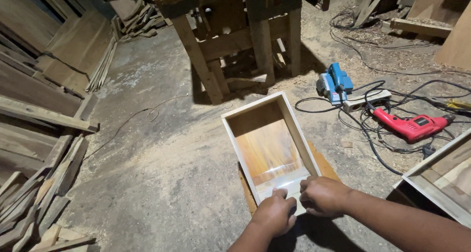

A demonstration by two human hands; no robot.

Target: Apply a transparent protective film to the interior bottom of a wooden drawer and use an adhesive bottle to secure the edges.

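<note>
An open wooden drawer box (289, 119) with pale sides and a glossy orange-brown bottom lies on the concrete floor in front of me. Both hands press on its near end. My left hand (274, 213) has its fingers curled down on the pale near edge. My right hand (321, 195) rests beside it, knuckles up, fingers bent onto the same edge. A brown board (324, 164) sticks out from under the box on the right.
A wooden workbench (235, 36) stands beyond the box. A blue electric planer (334, 82), a white power strip (367, 100), a red drill (411, 126) and tangled cables lie to the right. Another wooden box (441, 176) sits at right. Planks are stacked along the left (44, 134).
</note>
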